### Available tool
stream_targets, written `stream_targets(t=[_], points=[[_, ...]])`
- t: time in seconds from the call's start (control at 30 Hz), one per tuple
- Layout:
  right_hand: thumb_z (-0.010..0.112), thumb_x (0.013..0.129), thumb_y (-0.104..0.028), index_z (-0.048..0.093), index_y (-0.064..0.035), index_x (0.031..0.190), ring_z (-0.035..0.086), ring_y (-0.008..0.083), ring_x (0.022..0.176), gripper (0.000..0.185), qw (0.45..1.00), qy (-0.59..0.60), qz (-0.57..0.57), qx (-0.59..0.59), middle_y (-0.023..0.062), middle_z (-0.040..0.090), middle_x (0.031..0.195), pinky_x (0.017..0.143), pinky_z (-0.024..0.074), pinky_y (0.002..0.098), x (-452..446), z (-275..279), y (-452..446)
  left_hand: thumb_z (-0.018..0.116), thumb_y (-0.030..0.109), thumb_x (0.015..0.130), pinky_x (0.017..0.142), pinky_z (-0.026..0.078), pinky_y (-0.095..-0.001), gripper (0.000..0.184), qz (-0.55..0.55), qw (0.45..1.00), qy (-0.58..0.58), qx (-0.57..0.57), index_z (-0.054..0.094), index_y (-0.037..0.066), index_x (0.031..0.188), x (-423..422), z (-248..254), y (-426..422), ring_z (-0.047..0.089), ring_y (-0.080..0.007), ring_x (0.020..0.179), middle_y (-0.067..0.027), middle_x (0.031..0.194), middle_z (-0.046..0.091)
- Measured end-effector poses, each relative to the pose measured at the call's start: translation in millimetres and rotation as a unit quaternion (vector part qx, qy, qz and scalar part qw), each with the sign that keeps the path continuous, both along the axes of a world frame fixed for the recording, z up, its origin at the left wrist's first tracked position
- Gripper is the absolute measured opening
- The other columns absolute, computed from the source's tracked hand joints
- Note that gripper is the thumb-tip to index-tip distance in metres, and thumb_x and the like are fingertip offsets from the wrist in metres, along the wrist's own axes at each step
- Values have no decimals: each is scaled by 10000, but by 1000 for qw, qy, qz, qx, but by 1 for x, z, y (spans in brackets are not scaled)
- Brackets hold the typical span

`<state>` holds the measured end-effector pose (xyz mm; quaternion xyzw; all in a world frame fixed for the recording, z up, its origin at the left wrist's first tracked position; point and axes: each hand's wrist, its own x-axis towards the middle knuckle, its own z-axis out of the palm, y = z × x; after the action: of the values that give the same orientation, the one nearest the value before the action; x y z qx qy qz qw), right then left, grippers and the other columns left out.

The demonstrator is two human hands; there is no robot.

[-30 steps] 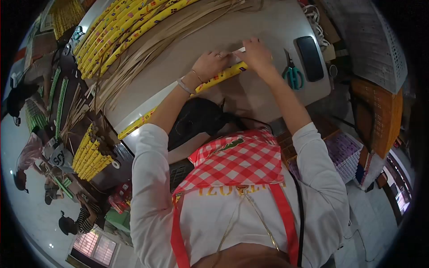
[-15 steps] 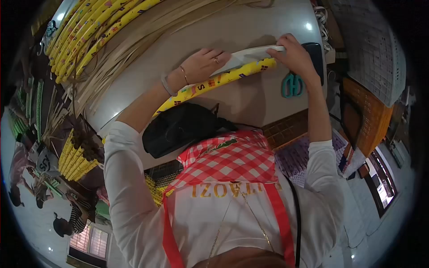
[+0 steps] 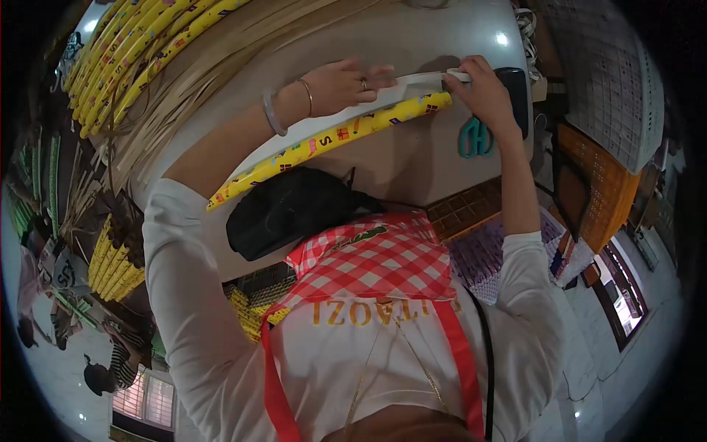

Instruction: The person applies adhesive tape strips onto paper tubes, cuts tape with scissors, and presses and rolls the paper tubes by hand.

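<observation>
My left hand (image 3: pixel 339 88), with a ring and bracelets on it, is over a long white strip (image 3: pixel 405 90), its fingers spread. The white strip's right end is pinched in my right hand (image 3: pixel 482 97). Just below the strip, a yellow patterned tube (image 3: pixel 339 138) lies slanting across the table (image 3: pixel 412 162). Teal-handled scissors (image 3: pixel 475 138) rest beside my right hand, their blades hidden. Behind that hand is a dark phone (image 3: pixel 517 92), partly covered. A black bag (image 3: pixel 291 214) sits at the near table edge.
Several yellow tubes (image 3: pixel 121 62) and loose tan strips (image 3: pixel 188 99) lie at the upper left. More yellow tubes (image 3: pixel 114 265) stand lower left. An orange woven basket (image 3: pixel 604 184) is at the right. People, one in a striped top (image 3: pixel 121 361), are at the far left.
My right hand has moved right, drawing out more white strip. My left hand has lifted and spread its fingers. The scissors and phone are more covered by my right hand and forearm.
</observation>
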<state>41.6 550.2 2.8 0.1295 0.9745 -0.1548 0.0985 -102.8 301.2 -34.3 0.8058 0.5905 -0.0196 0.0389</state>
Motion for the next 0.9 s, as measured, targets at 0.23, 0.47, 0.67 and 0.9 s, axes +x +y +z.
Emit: stream_targets(t=[0.23, 0.47, 0.67, 0.9], points=[[554, 805, -395, 557, -43, 916, 565, 256, 853, 369, 999, 9, -5, 53, 72, 516, 981, 684, 483, 366, -2, -4, -6, 501, 219, 783, 1031, 105, -400, 127, -8, 998, 39, 49, 472, 195, 905, -1, -4, 1, 122, -127, 1317, 93, 1398, 236], [568, 796, -377, 552, -40, 936, 564, 263, 853, 365, 999, 28, -9, 37, 69, 529, 982, 698, 471, 356, 0, -4, -7, 505, 283, 801, 1033, 128, -374, 197, -14, 1000, 27, -7, 490, 196, 977, -2, 2, 7, 121, -126, 1317, 78, 1393, 252], [546, 806, -404, 557, -35, 925, 568, 256, 858, 388, 999, 18, -25, 23, 74, 526, 987, 698, 474, 354, 1, 0, -11, 603, 324, 732, 1041, 130, -381, 311, -26, 999, -35, -3, 427, 151, 922, -5, -4, 12, 125, -156, 1318, 40, 1405, 225], [529, 813, -417, 560, -38, 929, 567, 250, 855, 398, 998, 52, -23, 40, 72, 523, 981, 683, 480, 355, 2, -6, -12, 652, 266, 682, 1032, 195, -370, 600, -20, 993, -76, -85, 385, 135, 1203, -7, 21, 28, 247, -157, 1270, 1, 1337, 339]])
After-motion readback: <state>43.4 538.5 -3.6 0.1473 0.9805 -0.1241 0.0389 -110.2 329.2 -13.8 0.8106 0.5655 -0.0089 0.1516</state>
